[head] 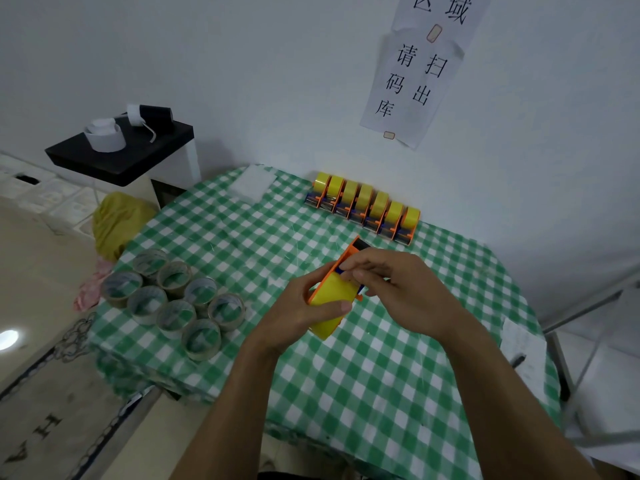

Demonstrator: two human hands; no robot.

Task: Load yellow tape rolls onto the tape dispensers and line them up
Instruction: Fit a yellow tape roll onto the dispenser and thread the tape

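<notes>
An orange tape dispenser [349, 258] with a yellow tape roll [332, 299] on it is held above the middle of the table. My left hand [298, 317] grips the roll from below, thumb across its face. My right hand [391, 289] pinches the tape's end near the dispenser's blue roller. Several loaded orange dispensers with yellow rolls [363, 207] stand in a row along the wall at the back of the table.
Several near-empty tape cores [176, 299] stand clustered on the left of the green checked tablecloth [363, 375]. A black shelf [121, 150] with white rolls hangs at the back left. A yellow bag [117, 220] lies off the table's left edge. White paper [523, 344] lies at right.
</notes>
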